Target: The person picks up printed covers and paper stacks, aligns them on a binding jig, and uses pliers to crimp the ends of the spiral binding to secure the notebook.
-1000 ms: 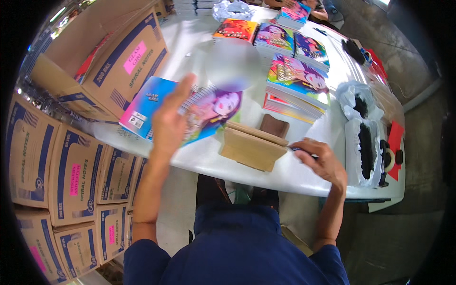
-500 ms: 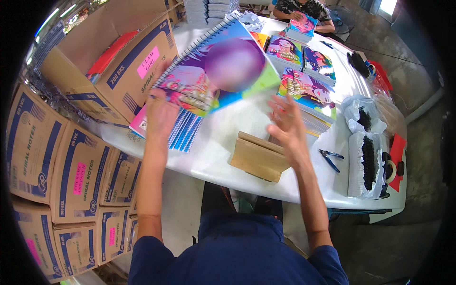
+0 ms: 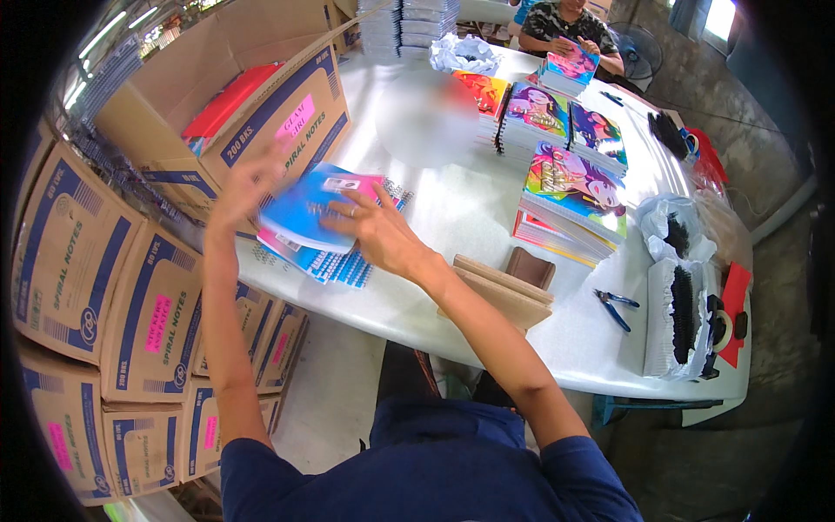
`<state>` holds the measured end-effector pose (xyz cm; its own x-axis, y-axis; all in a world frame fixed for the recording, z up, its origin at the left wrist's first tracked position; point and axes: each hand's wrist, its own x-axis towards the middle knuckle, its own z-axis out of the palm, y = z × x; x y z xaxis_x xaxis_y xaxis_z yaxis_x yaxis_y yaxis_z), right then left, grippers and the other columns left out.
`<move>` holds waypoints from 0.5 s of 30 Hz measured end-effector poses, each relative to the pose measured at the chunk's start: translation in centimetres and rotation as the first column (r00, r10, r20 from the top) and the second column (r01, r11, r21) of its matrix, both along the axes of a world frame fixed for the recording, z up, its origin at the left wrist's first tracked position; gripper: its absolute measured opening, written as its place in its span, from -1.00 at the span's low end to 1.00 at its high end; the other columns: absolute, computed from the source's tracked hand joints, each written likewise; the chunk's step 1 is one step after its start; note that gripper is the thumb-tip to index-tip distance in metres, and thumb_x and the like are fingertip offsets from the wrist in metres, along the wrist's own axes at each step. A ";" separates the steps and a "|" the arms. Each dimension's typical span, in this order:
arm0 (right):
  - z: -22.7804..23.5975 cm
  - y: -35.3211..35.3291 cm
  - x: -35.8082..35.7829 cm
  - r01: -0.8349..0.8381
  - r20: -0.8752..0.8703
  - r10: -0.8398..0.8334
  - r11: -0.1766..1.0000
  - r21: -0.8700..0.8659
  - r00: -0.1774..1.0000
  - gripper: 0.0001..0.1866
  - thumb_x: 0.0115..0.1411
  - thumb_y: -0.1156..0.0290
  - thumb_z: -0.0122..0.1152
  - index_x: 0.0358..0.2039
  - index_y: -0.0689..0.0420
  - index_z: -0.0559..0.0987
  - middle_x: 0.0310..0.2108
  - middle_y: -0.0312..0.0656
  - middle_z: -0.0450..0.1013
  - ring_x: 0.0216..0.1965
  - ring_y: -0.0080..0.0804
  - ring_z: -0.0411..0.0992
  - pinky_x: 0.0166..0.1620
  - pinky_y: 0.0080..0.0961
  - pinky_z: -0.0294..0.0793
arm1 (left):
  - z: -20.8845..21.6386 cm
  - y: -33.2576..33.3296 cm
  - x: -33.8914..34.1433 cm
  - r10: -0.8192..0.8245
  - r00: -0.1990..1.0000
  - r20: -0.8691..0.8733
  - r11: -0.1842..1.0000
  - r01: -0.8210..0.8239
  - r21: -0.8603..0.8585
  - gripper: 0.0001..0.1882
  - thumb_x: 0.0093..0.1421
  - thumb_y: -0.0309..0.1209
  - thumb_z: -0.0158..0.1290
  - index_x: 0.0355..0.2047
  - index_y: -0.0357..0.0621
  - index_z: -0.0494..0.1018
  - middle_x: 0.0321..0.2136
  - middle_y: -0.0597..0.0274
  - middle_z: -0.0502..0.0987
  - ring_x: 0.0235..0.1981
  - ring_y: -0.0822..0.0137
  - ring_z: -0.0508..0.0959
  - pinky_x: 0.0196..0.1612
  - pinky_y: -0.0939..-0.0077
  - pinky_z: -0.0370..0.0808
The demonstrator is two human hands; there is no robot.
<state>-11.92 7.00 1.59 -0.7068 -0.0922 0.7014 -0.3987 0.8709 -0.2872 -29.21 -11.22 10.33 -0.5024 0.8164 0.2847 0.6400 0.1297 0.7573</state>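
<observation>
A spiral notebook (image 3: 304,211) with a blue and pink back cover lies slightly askew on a stack of spiral notebooks (image 3: 341,270), whose wire bindings stick out at the near edge and on the right. My right hand (image 3: 376,228) rests on its cover with the fingers spread. Close to its left side, by the large carton (image 3: 291,130), my left hand (image 3: 248,187) is smeared by motion; its fingers cannot be made out clearly.
Several piles of colourful notebooks (image 3: 574,183) stand right of centre. Nearer are a wooden stand (image 3: 500,291), blue-handled cutters (image 3: 616,306) and a box of black binding coils (image 3: 683,304). Stacked cartons (image 3: 78,252) flank the table's left. Across it, a person (image 3: 570,35) handles a notebook.
The notebook, lifted in my left hand with its front cover showing, has come down onto the stack with its back up. My right hand has swung left onto it.
</observation>
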 end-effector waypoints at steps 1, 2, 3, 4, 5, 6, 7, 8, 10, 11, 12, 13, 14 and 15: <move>-0.1 -0.1 1.3 -0.011 0.081 0.009 1.000 0.028 0.997 -0.62 -0.03 0.66 0.23 -0.14 0.10 0.62 -0.01 -0.10 0.47 0.09 -0.15 0.38 0.17 -0.29 0.34 | -1.8 -0.3 -0.3 -0.086 0.971 -0.223 0.958 0.020 -0.285 -0.51 0.24 -0.36 0.04 0.19 -0.09 0.34 0.29 0.09 0.23 0.33 0.17 0.16 0.34 0.24 0.05; -0.1 0.1 2.6 -0.031 0.166 0.021 0.998 0.060 0.986 -0.64 -0.02 0.63 0.25 -0.16 0.09 0.62 0.00 -0.09 0.47 0.10 -0.15 0.38 0.18 -0.28 0.32 | -3.6 -0.8 -0.3 -0.223 0.892 -0.394 0.841 -0.029 -0.541 -0.53 0.26 -0.34 0.02 0.20 0.03 0.36 0.28 0.08 0.24 0.37 0.17 0.09 0.38 0.25 -0.04; 1.0 1.2 4.5 0.008 0.199 0.013 0.994 -0.105 0.980 -0.73 0.04 0.52 0.30 -0.19 0.08 0.64 -0.01 -0.10 0.49 0.08 -0.16 0.40 0.15 -0.26 0.34 | -5.3 -0.8 0.3 -0.173 0.918 -0.356 0.836 -0.054 -0.546 -0.53 0.25 -0.36 0.02 0.19 0.06 0.37 0.28 0.07 0.25 0.37 0.18 0.07 0.38 0.25 -0.06; 1.4 2.8 6.5 0.067 0.200 -0.025 0.976 -0.205 0.979 -0.76 0.06 0.50 0.29 -0.20 0.09 0.65 -0.01 -0.08 0.49 0.09 -0.15 0.39 0.17 -0.23 0.32 | -6.7 -0.8 1.3 -0.125 0.941 -0.314 0.822 -0.078 -0.563 -0.53 0.25 -0.38 0.02 0.18 0.10 0.38 0.27 0.06 0.25 0.38 0.19 0.06 0.38 0.26 -0.09; 1.9 4.6 8.5 0.122 0.203 -0.061 0.945 -0.303 0.977 -0.78 0.08 0.49 0.29 -0.21 0.10 0.65 -0.01 -0.06 0.49 0.10 -0.15 0.39 0.18 -0.19 0.30 | -7.8 -0.9 1.8 -0.073 0.959 -0.275 0.806 -0.105 -0.582 -0.54 0.24 -0.40 0.02 0.18 0.13 0.39 0.27 0.06 0.26 0.39 0.20 0.04 0.39 0.27 -0.11; 3.1 6.8 10.6 0.159 0.211 -0.092 0.932 -0.327 0.973 -0.75 0.07 0.48 0.31 -0.19 0.12 0.64 -0.02 -0.05 0.51 0.05 -0.12 0.43 0.14 -0.26 0.36 | -8.6 -1.3 1.2 -0.023 0.998 -0.062 0.872 -0.010 -0.490 -0.54 0.24 -0.41 0.02 0.18 0.11 0.39 0.28 0.09 0.24 0.40 0.22 0.01 0.39 0.28 -0.13; 3.8 9.0 12.7 0.285 0.182 -0.241 0.918 -0.276 0.953 -0.74 0.06 0.50 0.32 -0.19 0.13 0.63 -0.04 -0.06 0.52 0.03 -0.15 0.45 0.10 -0.29 0.41 | -9.4 -2.3 -0.2 -0.003 0.987 0.161 0.926 0.064 -0.373 -0.54 0.24 -0.42 0.01 0.18 0.09 0.39 0.29 0.12 0.23 0.40 0.24 -0.02 0.39 0.28 -0.15; 4.2 11.8 14.5 0.346 0.184 -0.298 0.866 -0.362 0.937 -0.73 0.05 0.54 0.32 -0.18 0.12 0.63 -0.05 -0.08 0.53 0.04 -0.22 0.45 0.11 -0.34 0.39 | -10.0 -2.9 -1.3 -0.003 0.960 0.279 0.946 0.094 -0.312 -0.53 0.22 -0.46 0.01 0.17 0.02 0.39 0.29 0.14 0.22 0.40 0.25 -0.02 0.40 0.30 -0.17; 4.7 17.6 18.2 0.472 0.059 -0.487 0.800 -0.372 0.872 -0.74 0.08 0.48 0.33 -0.17 0.15 0.62 -0.14 -0.10 0.55 -0.08 -0.22 0.49 -0.01 -0.37 0.45 | -11.1 -3.5 -3.5 -0.033 0.863 0.505 0.974 0.142 -0.178 -0.51 0.19 -0.54 0.01 0.17 -0.13 0.38 0.30 0.18 0.21 0.40 0.28 -0.03 0.40 0.34 -0.20; 4.6 20.2 20.5 0.674 0.027 -0.702 0.671 -0.309 0.712 -0.70 0.08 0.36 0.35 -0.19 0.22 0.61 -0.19 -0.04 0.55 -0.16 -0.21 0.50 -0.10 -0.37 0.46 | -9.8 -1.3 -2.1 -0.005 0.724 0.689 0.983 0.130 -0.129 -0.51 0.17 -0.56 0.02 0.15 -0.19 0.39 0.29 0.17 0.23 0.40 0.28 -0.01 0.40 0.36 -0.19; 3.8 22.7 22.2 0.824 -0.020 -0.858 0.500 -0.267 0.514 -0.62 0.09 0.25 0.37 -0.21 0.29 0.59 -0.24 0.02 0.55 -0.24 -0.20 0.52 -0.20 -0.37 0.48 | -8.7 -0.3 -1.2 0.029 0.553 0.833 0.990 0.097 -0.098 -0.51 0.15 -0.59 0.03 0.13 -0.25 0.40 0.28 0.16 0.24 0.39 0.28 0.02 0.39 0.38 -0.19; 2.8 25.2 23.6 0.882 0.103 -0.888 0.422 -0.209 0.449 -0.56 0.06 0.18 0.38 -0.25 0.33 0.59 -0.30 0.02 0.54 -0.31 -0.23 0.51 -0.27 -0.38 0.47 | -8.7 -0.4 -1.7 -0.043 0.834 0.550 0.958 0.191 -0.214 -0.51 0.14 -0.63 -0.01 0.12 -0.18 0.42 0.27 0.20 0.27 0.37 0.24 0.07 0.38 0.34 -0.14; 1.7 27.8 25.1 0.932 0.221 -0.907 0.335 -0.138 0.359 -0.50 0.04 0.11 0.40 -0.29 0.36 0.58 -0.36 0.03 0.54 -0.37 -0.25 0.51 -0.33 -0.39 0.46 | -9.2 -0.5 -2.8 -0.180 0.965 0.189 0.907 0.237 -0.349 -0.49 0.14 -0.67 -0.05 0.12 -0.11 0.43 0.26 0.24 0.29 0.35 0.19 0.13 0.37 0.30 -0.09; 0.8 29.9 26.1 0.967 0.328 -0.910 0.249 -0.056 0.253 -0.43 0.02 0.04 0.41 -0.34 0.40 0.57 -0.42 0.03 0.53 -0.44 -0.27 0.51 -0.40 -0.40 0.45 | -9.7 -0.3 -3.8 -0.344 0.921 -0.185 0.849 0.221 -0.479 -0.46 0.13 -0.71 -0.08 0.11 -0.04 0.45 0.25 0.28 0.31 0.32 0.15 0.19 0.36 0.25 -0.04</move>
<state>14.21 36.93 2.37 -0.2901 0.8526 0.4347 0.7499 0.4847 -0.4502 -33.00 -11.51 0.60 -0.1904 0.9802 -0.0539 0.8618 0.1932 0.4689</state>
